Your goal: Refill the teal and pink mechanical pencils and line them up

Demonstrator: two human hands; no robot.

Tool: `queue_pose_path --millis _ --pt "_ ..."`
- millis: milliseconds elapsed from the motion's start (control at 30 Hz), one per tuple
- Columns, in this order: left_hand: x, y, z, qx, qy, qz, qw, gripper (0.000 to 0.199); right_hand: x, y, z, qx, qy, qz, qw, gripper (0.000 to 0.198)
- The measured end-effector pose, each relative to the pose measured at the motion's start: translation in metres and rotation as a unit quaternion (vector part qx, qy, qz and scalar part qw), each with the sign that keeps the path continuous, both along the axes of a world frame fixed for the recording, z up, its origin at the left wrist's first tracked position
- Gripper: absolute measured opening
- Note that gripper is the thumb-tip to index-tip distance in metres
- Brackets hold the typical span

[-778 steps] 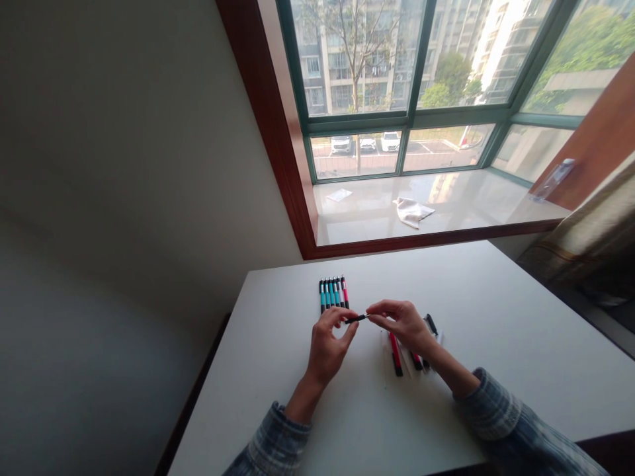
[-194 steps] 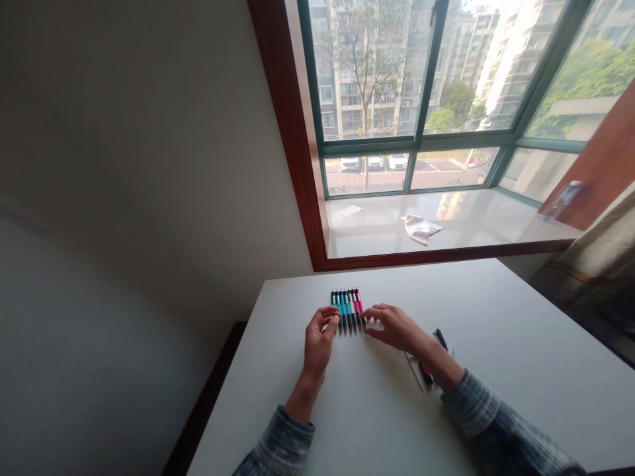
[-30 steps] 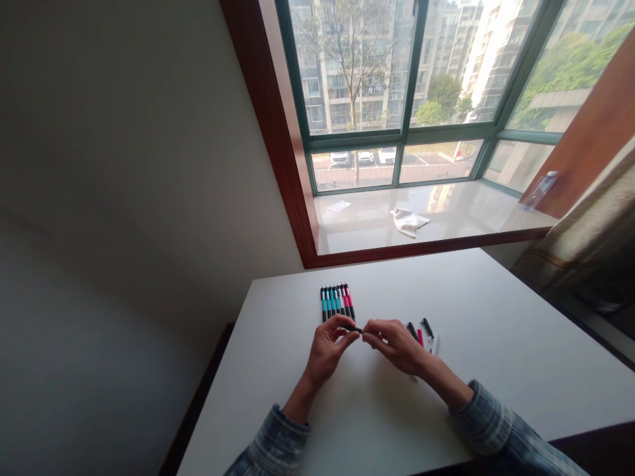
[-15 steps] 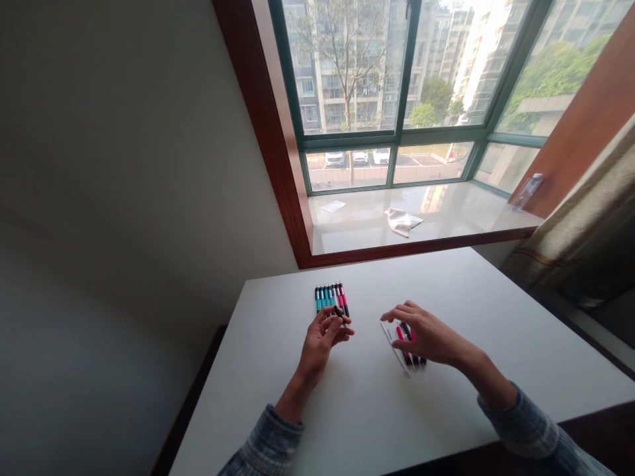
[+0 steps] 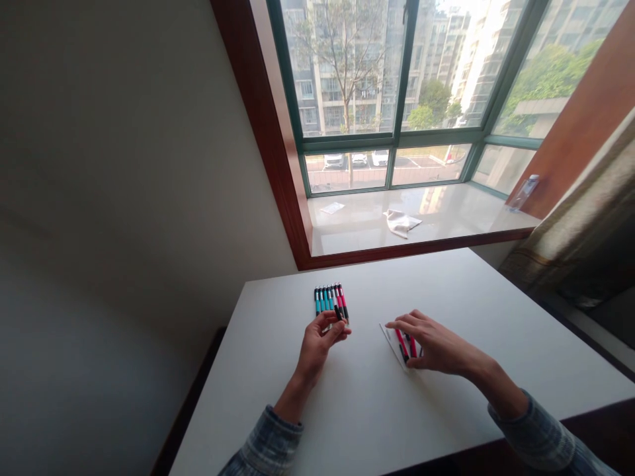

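1. In the head view, your left hand (image 5: pixel 313 347) pinches a short black pen part (image 5: pixel 338 312) between thumb and fingers, tilted up, probably to keep one end free.
2. Just beyond those fingers lies the row of pens (image 5: pixel 325 299), turquoise through red, side by side and aligned, presumably so each stays easy to tell apart.
3. Your right hand (image 5: pixel 439 344) arches over the loose red-and-black pen parts (image 5: pixel 413 346), thumb and fingers parted; whether it touches any, you can't tell from here. A thin white rod (image 5: pixel 388 338) slants left of its fingertips.
4. One second ago both your hands met at the black part; now the right is well apart, over the loose pieces. The row looks unchanged.
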State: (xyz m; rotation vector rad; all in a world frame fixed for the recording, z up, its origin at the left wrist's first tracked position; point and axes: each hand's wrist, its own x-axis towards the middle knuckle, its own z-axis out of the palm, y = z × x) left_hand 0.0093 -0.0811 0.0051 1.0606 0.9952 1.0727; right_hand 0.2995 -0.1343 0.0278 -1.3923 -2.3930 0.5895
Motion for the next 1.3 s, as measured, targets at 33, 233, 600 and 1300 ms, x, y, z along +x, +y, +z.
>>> queue_pose_path --millis 33,233,600,1300 --pt "0.0 0.0 0.0 -0.002 -0.003 0.005 1.0 0.039 0.001 0.001 0.0 0.0 0.0 0.002 1.0 0.086" --pt "0.0 0.002 -0.003 0.014 0.015 -0.016 1.0 0.04 -0.02 0.004 0.011 0.043 0.024 -0.011 0.999 0.082" --pt "-0.005 -0.002 0.005 0.011 -0.018 -0.092 0.995 0.037 -0.101 0.003 0.013 0.139 0.095 0.018 0.985 0.086" --pt "-0.006 -0.001 -0.003 0.006 0.001 -0.076 0.997 0.031 -0.024 -0.05 -0.02 0.031 -0.015 -0.142 0.989 0.006"
